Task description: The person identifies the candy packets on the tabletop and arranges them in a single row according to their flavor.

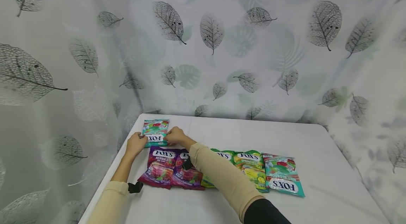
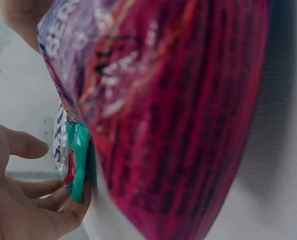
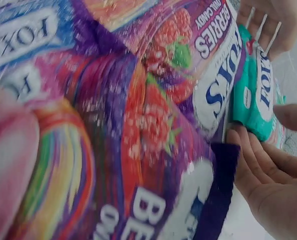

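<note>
A teal Fox's candy bag lies at the table's far left corner, its lettering upside down in the head view. My left hand holds its left edge, the thumb over the front and the fingers curled at the side. On the opposite edge, my right hand grips with the fingers along the border and the thumb near the front. Just nearer than this bag are two purple berries candy bags, the second partly hidden behind my right forearm. They fill much of both wrist views.
Continuing the row to the right are two green candy bags, one mostly covered by my right sleeve, and another teal candy bag. The white table ends at a leaf-print curtain behind and at both sides.
</note>
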### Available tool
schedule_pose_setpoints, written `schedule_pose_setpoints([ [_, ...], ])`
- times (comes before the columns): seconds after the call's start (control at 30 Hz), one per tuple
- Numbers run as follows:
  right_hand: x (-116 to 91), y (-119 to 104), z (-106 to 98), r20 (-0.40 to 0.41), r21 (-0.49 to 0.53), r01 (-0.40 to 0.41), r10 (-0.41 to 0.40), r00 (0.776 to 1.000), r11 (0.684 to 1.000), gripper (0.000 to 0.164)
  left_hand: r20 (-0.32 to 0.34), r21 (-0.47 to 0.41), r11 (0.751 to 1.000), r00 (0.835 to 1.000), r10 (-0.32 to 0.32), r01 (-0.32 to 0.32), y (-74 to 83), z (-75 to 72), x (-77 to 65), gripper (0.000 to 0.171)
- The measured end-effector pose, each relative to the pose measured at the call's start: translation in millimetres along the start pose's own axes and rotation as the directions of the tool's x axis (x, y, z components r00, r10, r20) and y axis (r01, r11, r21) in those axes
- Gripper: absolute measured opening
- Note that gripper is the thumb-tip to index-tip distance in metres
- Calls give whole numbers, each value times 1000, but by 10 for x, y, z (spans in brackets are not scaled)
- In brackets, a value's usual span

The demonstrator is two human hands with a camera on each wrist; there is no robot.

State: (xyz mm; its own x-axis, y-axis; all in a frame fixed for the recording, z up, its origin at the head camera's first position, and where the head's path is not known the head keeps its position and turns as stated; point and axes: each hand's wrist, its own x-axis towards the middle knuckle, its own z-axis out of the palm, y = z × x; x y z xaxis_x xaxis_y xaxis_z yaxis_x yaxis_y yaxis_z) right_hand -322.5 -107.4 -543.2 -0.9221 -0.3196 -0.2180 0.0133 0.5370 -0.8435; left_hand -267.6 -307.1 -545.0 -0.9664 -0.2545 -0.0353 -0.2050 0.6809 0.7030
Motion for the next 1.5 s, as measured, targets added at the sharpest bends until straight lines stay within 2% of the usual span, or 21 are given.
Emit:
schedule_pose_setpoints([
  [0.17, -1, 5, 20, -36, 69, -51, 54, 998, 996, 27, 10, 11, 1000, 1000, -24, 24, 4, 20, 19, 62],
  [0.27, -4, 28, 18, -45, 123, -71, 77, 996, 990, 29, 57, -93, 992, 995, -78, 83, -26, 13, 20, 61],
  [0.43, -9, 98, 11, -70, 166, -73, 86, 994, 983, 32, 142, -293, 938, 979, -147, 183, -89, -10, -18, 58],
  [0.53, -8, 139, 17, -85, 176, -65, 81, 993, 982, 32, 167, -343, 915, 972, -164, 213, -113, -9, -23, 59],
  [0.63, 7, 164, 22, -112, 177, -56, 76, 991, 983, 31, 189, -366, 902, 967, -168, 228, -116, 7, -8, 60],
  [0.77, 26, 168, 18, -133, 201, -49, 77, 988, 978, 31, 197, -368, 903, 968, -155, 219, -100, 30, 24, 59],
  [1.03, -11, 144, -5, -190, 132, -17, 42, 981, 991, 29, 189, -396, 896, 973, -134, 201, -68, 32, 33, 57],
  [1.33, -69, 73, -71, -169, 250, 25, 18, 986, 968, 27, 173, -411, 895, 979, -112, 175, 32, -58, -1, 58],
  [1.5, -115, 52, -104, -158, 271, 35, 9, 987, 962, 28, 174, -417, 892, 979, -111, 175, 79, -90, -21, 60],
])
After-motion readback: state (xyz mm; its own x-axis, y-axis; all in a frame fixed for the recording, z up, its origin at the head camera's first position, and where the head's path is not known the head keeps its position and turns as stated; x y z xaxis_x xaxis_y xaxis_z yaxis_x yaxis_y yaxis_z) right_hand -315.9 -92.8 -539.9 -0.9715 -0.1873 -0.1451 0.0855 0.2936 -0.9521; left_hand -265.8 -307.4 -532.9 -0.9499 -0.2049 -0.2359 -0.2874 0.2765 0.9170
